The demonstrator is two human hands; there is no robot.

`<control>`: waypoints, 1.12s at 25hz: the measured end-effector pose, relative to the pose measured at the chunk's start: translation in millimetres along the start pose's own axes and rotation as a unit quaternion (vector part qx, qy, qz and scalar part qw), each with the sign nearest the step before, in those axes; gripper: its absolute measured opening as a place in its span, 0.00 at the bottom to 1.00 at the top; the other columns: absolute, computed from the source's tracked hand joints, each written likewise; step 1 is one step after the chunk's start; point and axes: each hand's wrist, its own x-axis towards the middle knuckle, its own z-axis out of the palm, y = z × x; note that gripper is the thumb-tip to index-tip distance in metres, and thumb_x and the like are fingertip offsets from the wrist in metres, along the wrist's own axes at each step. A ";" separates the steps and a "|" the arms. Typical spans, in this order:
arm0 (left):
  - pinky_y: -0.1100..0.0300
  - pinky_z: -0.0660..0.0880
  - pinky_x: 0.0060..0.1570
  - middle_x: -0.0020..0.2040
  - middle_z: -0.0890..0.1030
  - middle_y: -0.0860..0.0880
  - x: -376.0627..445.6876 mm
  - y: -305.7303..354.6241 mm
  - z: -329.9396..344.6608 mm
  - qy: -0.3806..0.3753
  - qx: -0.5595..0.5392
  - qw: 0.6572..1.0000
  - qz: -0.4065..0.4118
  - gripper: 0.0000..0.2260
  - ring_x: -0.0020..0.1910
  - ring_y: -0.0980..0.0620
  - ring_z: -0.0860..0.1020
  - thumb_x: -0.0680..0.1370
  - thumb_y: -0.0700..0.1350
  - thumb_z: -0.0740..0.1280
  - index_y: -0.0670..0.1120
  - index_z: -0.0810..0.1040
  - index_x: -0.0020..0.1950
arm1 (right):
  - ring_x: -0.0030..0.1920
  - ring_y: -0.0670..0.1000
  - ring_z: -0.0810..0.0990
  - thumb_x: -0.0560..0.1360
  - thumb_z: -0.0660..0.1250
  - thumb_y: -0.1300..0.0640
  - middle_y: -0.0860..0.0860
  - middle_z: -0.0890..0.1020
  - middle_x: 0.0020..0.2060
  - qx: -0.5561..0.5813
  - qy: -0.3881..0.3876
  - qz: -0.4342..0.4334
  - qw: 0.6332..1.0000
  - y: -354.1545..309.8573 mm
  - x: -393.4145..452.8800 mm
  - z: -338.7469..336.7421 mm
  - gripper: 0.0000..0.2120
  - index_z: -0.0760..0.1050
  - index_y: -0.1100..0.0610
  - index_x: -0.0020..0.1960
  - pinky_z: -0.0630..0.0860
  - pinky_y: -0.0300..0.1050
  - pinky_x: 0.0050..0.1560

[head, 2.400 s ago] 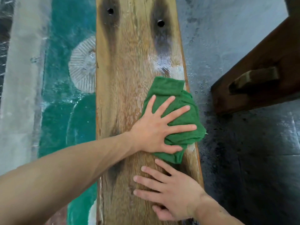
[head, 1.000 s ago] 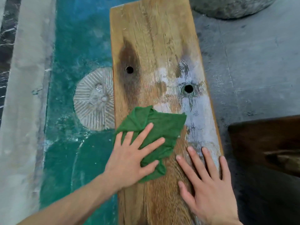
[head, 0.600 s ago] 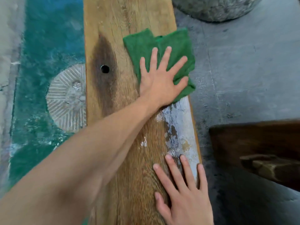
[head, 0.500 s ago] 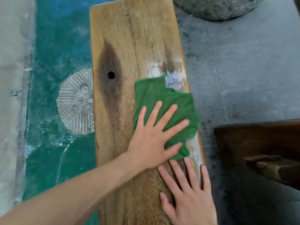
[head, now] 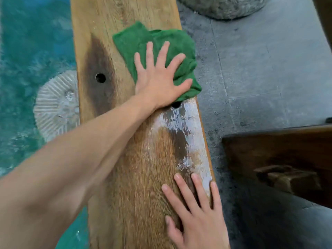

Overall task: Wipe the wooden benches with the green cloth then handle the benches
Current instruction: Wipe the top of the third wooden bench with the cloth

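Observation:
A long light wooden bench (head: 111,29) runs away from me, with a dark stain, a round hole and a wet shiny patch along its right side. My left hand (head: 158,78) presses flat, fingers spread, on the crumpled green cloth (head: 161,44) near the bench's far right edge. The cloth half covers a second hole. My right hand (head: 195,212) lies flat with fingers apart on the near right part of the bench, holding nothing. A second, darker wooden bench (head: 280,155) stands to the right.
Grey concrete floor (head: 260,69) lies right of the bench, turquoise painted floor (head: 30,42) with a ribbed round stone disc (head: 55,106) on the left. A rough stone block (head: 221,6) sits at the top.
My left hand has slid the green cloth away from me along the bench's right side, uncovering a wet streak. My right hand has stayed flat on the near end.

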 end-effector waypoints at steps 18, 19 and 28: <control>0.26 0.40 0.73 0.84 0.42 0.49 -54.6 -77.7 -3.7 -0.016 -0.041 0.976 -0.214 0.31 0.81 0.35 0.39 0.78 0.73 0.48 0.67 0.50 0.81 | 0.77 0.59 0.62 0.73 0.61 0.41 0.49 0.67 0.77 -0.015 -0.080 -0.005 0.997 -2.5 5.7 -8.5 0.32 0.65 0.42 0.77 0.58 0.70 0.73; 0.26 0.40 0.73 0.84 0.42 0.49 -58.9 -67.7 -1.0 -0.019 -0.037 0.979 -0.201 0.31 0.81 0.35 0.39 0.78 0.73 0.47 0.67 0.48 0.81 | 0.78 0.58 0.62 0.75 0.60 0.42 0.47 0.66 0.77 0.007 -0.085 0.003 0.996 -2.8 3.8 -9.8 0.30 0.65 0.43 0.77 0.57 0.68 0.75; 0.25 0.44 0.73 0.84 0.47 0.47 -312.2 113.3 50.7 -0.045 -0.025 0.999 -0.010 0.34 0.81 0.32 0.45 0.76 0.69 0.58 0.64 0.55 0.81 | 0.69 0.56 0.71 0.78 0.55 0.48 0.53 0.75 0.67 0.152 -0.005 0.124 0.981 55.8 223.9 -56.9 0.24 0.70 0.55 0.71 0.64 0.46 0.67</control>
